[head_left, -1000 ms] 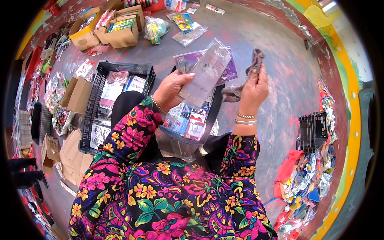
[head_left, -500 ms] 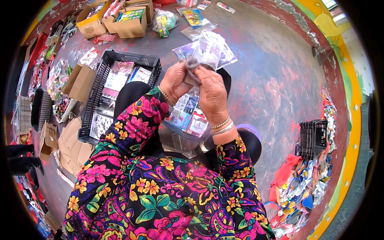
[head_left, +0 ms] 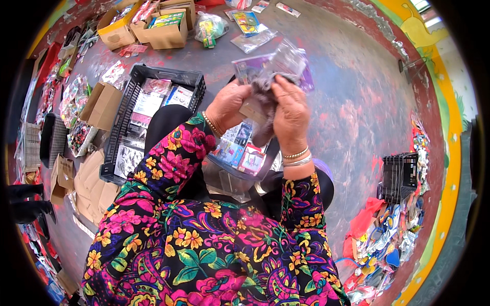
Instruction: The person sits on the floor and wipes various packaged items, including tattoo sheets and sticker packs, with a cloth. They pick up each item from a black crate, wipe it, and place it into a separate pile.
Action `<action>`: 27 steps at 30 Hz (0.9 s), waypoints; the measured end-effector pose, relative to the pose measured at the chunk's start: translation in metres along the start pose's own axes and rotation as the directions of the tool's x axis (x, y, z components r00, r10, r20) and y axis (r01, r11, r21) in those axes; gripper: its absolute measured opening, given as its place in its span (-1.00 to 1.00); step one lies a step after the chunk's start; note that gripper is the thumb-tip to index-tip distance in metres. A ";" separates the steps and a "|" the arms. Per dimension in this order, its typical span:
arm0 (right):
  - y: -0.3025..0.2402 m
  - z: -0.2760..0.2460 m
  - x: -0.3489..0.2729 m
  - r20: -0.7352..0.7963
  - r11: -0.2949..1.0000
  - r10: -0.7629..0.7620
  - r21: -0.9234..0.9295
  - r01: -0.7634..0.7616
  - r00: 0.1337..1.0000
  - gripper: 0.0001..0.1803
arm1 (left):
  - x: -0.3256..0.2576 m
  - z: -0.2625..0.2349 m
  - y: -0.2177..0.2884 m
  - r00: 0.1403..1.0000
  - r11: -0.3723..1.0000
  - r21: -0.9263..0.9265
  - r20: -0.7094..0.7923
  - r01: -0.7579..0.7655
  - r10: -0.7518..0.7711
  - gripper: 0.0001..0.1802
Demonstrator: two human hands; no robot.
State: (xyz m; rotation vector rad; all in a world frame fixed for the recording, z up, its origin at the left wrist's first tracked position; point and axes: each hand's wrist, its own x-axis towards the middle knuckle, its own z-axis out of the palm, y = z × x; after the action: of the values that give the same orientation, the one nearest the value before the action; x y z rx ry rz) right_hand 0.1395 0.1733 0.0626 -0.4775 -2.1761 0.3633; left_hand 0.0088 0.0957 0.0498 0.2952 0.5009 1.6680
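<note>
My left hand (head_left: pixel 229 106) and my right hand (head_left: pixel 291 109) are raised close together in front of me. Between them is a clear plastic sleeve (head_left: pixel 286 61), held by my left hand. My right hand presses a small grey-brown cloth piece (head_left: pixel 263 99) against the sleeve's mouth. Below the hands, on my lap, a clear bag of colourful packets (head_left: pixel 240 153) lies open. My sleeves are flower-patterned, and bangles ring both wrists.
A black plastic crate (head_left: pixel 130 97) of printed packets stands at my left. Cardboard boxes (head_left: pixel 163 30) sit at the far left and flattened cardboard (head_left: pixel 89 181) lies nearer. A small black crate (head_left: pixel 400 176) and a heap of coloured wrappers (head_left: pixel 388 245) lie at the right. Loose packets (head_left: pixel 245 23) dot the painted floor.
My right hand, held apart with the cloth piece a second ago, has come across to the sleeve in my left hand. Both hands now meet at the sleeve's mouth.
</note>
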 end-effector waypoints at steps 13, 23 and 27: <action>-0.034 0.013 -0.018 0.108 0.990 -0.078 0.122 0.064 0.991 -0.69 | 0.008 -0.019 0.025 0.985 0.988 -0.148 -0.159 0.039 -0.063 -0.80; -0.003 -0.036 -0.001 -0.141 0.860 0.491 0.236 -0.453 0.860 -0.67 | 0.005 -0.010 0.022 0.976 0.994 -0.100 -0.219 -0.046 0.023 -0.79; -0.013 -0.058 0.015 -0.174 0.572 0.714 0.703 -0.423 0.678 -0.72 | 0.008 -0.016 0.017 0.970 0.998 -0.057 -0.243 -0.004 -0.010 -0.79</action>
State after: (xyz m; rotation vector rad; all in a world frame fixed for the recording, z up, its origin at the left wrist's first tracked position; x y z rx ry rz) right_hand 0.1750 0.1736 0.1130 -0.8139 -1.2634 1.1800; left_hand -0.0149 0.0991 0.0432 0.0466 0.6348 1.7214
